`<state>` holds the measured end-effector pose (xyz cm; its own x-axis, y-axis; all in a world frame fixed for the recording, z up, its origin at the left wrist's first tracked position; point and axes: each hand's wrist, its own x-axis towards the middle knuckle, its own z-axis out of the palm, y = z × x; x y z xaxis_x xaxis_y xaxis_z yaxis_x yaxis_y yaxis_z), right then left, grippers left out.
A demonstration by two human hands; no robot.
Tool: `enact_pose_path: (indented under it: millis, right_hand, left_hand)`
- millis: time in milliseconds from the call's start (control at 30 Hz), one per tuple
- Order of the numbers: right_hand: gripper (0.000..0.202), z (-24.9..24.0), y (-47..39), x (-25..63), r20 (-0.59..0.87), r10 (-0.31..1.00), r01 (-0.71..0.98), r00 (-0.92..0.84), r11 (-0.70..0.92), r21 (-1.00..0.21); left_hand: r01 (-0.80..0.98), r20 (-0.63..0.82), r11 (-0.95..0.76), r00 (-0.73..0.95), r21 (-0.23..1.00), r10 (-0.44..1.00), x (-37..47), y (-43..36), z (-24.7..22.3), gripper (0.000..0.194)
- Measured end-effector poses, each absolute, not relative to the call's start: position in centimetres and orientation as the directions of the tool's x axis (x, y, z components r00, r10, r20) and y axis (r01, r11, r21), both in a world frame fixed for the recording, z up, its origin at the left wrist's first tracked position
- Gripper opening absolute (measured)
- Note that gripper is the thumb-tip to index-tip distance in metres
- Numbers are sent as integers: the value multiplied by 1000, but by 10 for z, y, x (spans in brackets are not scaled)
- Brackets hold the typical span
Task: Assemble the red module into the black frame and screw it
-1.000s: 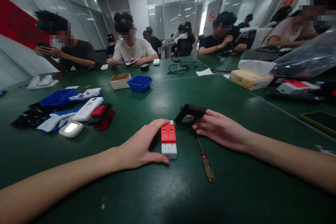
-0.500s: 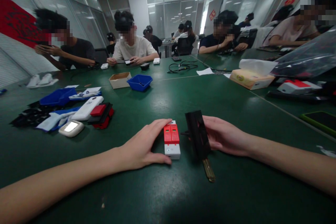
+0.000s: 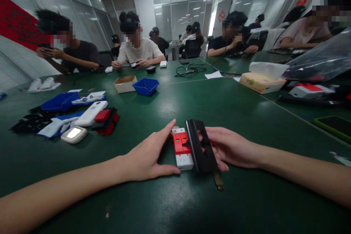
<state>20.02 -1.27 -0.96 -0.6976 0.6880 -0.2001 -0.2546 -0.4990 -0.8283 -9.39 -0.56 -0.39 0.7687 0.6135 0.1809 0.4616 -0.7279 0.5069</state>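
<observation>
A red-and-white two-pole surge protector with small green windows stands on the green table. My left hand is curved around its left side, thumb by the lower corner and fingertips by the top edge; the index tip is raised. In my right hand is a black rectangular plate with cut-outs, tilted on edge. A small dark prong on the plate overlaps the red face of the surge protector. From under the plate's lower end sticks out a brass-coloured strip; whether it is attached is hidden.
Left of my hands lie a red-and-black block, a white oval device, a white case and gloves. Farther off are a blue bin, a cardboard box and a tissue box. Several people sit around the table.
My right hand has brought the black plate leftward against the surge protector, which now sits slightly turned. My left index finger has lifted a little from its top edge.
</observation>
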Motion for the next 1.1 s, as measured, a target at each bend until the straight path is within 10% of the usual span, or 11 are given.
enact_pose_path:
  millis: [667,1100]
  right_hand:
    - [37,2,-24,160,-179,840,-303,-512,-372,-877]
    - [81,-13,-28,169,-96,870,-192,-484,-212,-958]
  left_hand:
    - [460,278,-767,743,449,608,-97,-4,-15,125]
    - [495,178,-728,756,474,630,-89,-7,6,102]
